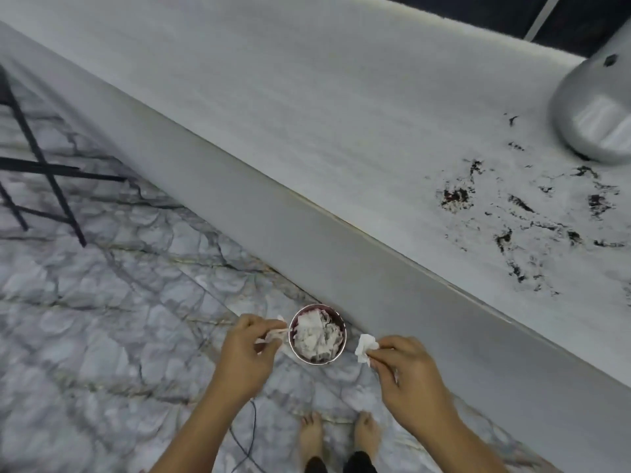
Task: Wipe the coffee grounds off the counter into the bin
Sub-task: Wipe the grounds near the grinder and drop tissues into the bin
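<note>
Coffee grounds lie scattered on the tabletop to your right, near a silver appliance. The bin, stuffed with tissue, stands on the floor below. Your right hand pinches a crumpled tissue just beside the bin; your left hand pinches a pale scrap at its rim.

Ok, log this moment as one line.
left hand pinches paper scrap | right hand pinches tissue | bin on floor, holds paper | grounds on counter
</note>
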Demonstrator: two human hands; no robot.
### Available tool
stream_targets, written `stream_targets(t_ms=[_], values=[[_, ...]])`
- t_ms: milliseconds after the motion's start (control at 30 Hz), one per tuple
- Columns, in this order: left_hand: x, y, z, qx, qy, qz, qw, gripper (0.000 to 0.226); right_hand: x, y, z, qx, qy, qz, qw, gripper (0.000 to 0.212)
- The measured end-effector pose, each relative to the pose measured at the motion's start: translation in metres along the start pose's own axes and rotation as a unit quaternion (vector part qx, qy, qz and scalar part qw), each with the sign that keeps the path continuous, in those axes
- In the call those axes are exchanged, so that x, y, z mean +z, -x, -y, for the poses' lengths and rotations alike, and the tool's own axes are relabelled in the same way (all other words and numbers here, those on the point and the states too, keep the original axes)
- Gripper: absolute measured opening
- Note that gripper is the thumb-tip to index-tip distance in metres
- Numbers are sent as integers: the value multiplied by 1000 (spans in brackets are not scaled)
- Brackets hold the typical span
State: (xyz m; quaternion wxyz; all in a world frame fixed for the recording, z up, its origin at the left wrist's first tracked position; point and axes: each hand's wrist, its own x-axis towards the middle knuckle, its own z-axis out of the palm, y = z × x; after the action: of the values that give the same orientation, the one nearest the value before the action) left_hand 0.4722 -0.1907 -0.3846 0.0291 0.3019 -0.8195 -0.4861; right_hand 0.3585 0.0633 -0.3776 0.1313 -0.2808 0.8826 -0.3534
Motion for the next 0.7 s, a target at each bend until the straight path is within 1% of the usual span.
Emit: stream_targets(t_ms=[100, 167, 200, 267, 333, 400, 467, 533, 600, 633, 700], values=[[37, -10, 69, -34, -18, 7, 999, 45, 66, -11, -49, 28, 0, 42, 999, 22], [72, -22, 124, -54, -31, 13, 998, 49, 119, -22, -90, 38, -1, 84, 996, 23], [93, -32, 152, -62, -34, 12, 997, 50, 146, -29, -112, 40, 2, 105, 994, 23], [138, -54, 209, -63, -53, 6, 997, 38, 203, -45, -159, 35, 13, 123, 992, 22], [184, -80, 263, -48, -73, -5, 996, 25, 261, -64, -205, 20, 19, 118, 993, 23], [233, -106, 315, -32, -88, -13, 995, 22, 320, -84, -253, 31, 37, 107, 993, 33], [279, -132, 360, -10, -106, -19, 994, 24, 376, -98, -300, 35, 66, 85, 993, 36], [315, -154, 400, 17, -145, -18, 989, 31, 422, -106, -343, 36, 94, 75, 992, 34], [341, -168, 435, 38, -221, -10, 975, 40, 457, -107, -377, 27, 125, 73, 989, 32], [350, -171, 450, 39, -250, -6, 967, 41, 469, -105, -391, 16, 152, 74, 986, 28], [364, -171, 471, 34, -284, -4, 958, 36, 484, -100, -408, -6, 239, 83, 967, 17]])
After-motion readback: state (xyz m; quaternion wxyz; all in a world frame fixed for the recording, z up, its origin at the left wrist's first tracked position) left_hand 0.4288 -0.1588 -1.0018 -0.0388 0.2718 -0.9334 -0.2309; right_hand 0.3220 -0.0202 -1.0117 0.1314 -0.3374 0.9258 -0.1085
